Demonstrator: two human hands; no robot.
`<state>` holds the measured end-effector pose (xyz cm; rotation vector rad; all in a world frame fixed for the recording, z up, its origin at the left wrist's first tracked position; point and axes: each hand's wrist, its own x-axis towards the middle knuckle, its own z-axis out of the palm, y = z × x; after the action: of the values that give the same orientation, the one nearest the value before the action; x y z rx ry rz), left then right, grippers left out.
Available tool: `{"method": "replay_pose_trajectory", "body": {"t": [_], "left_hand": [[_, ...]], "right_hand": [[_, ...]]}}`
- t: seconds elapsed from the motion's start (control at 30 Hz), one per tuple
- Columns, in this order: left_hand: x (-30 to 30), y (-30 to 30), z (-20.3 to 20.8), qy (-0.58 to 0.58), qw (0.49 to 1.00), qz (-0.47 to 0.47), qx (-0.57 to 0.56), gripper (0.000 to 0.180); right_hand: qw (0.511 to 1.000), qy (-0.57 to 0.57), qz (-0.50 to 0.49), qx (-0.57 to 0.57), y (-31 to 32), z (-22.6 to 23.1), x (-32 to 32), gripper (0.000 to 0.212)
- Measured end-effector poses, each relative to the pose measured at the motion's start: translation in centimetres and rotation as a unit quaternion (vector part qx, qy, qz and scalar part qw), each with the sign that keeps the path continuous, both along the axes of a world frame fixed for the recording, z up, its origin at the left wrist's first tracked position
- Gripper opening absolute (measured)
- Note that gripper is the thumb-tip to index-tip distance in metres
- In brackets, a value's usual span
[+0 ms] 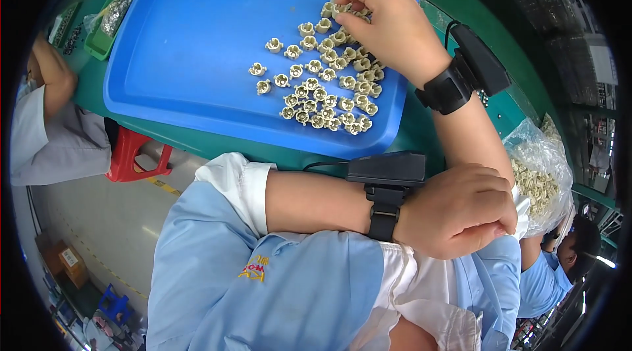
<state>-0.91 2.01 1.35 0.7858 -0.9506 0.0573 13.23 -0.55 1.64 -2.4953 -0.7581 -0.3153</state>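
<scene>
A blue tray [197,55] lies on a green table [421,134] and holds several small cream plastic parts [322,94], spread loosely over its right half. My right hand [388,22] reaches over the tray's far right side, with its fingertips pinched on one cream part at the edge of the pile. A black wrist device [461,75] is strapped to that arm. My left hand [454,209] is closed in a fist and rests under my right forearm near the elbow, with nothing visible in it. It wears a black wrist device [385,180] too.
A green tray [99,42] with a bag of shiny metal bits stands at the far left. A clear bag of cream parts [536,180] lies at the right. One seated person [46,127] on a red stool [131,153] is at left, another person [553,272] at lower right.
</scene>
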Motion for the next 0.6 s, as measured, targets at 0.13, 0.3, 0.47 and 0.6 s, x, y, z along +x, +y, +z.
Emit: {"method": "replay_pose_trajectory", "body": {"t": [0.13,0.3,0.47,0.6], "left_hand": [[0.0,0.1,0.0,0.002,1.000,-0.007,0.010,0.012],[0.0,0.0,-0.1,0.000,1.000,-0.013,0.021,0.012],[0.2,0.1,-0.2,-0.006,1.000,-0.011,0.025,0.011],[0.2,-0.1,0.0,0.007,1.000,-0.007,0.027,0.010]], "right_hand": [[0.999,0.024,-0.009,0.035,0.1,-0.1,-0.2,0.018],[1.000,0.015,-0.004,0.004,-0.3,-1.0,0.0,0.018],[1.000,-0.006,-0.017,0.012,-1.0,-1.3,-0.3,0.018],[0.999,-0.033,-0.025,0.034,-3.1,1.4,-2.2,0.017]]}}
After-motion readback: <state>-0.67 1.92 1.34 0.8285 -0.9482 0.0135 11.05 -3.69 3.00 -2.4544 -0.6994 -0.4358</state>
